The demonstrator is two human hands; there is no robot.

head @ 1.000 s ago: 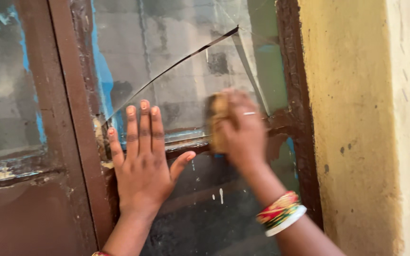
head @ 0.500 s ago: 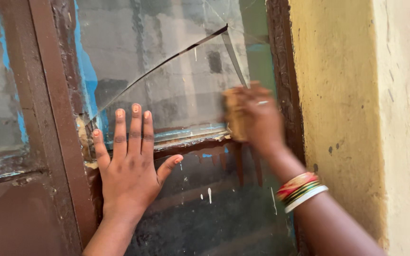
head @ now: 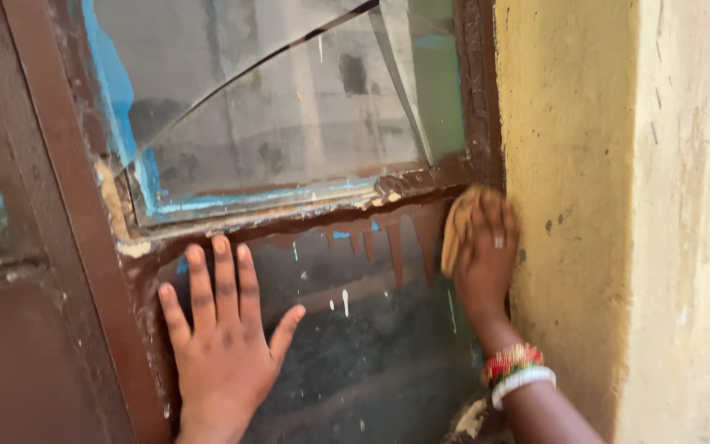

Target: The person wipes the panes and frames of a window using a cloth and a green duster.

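Rough yellow wall (head: 585, 123), cracked glass (head: 289, 123), L hand (head: 223, 345) fingers splayed, R hand (head: 486, 255) gripping sponge (head: 458, 230)

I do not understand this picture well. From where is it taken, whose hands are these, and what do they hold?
The picture comes from a camera worn on a person's head, looking at that person's own two bare hands. They work at an old brown window frame beside a yellow wall. The upper glass pane is cracked. The left hand lies flat, fingers spread, on the dark lower pane. The right hand, with a ring and bangles at the wrist, presses a tan sponge against the lower pane near the frame's right edge. Brown streaks run down below the crossbar.
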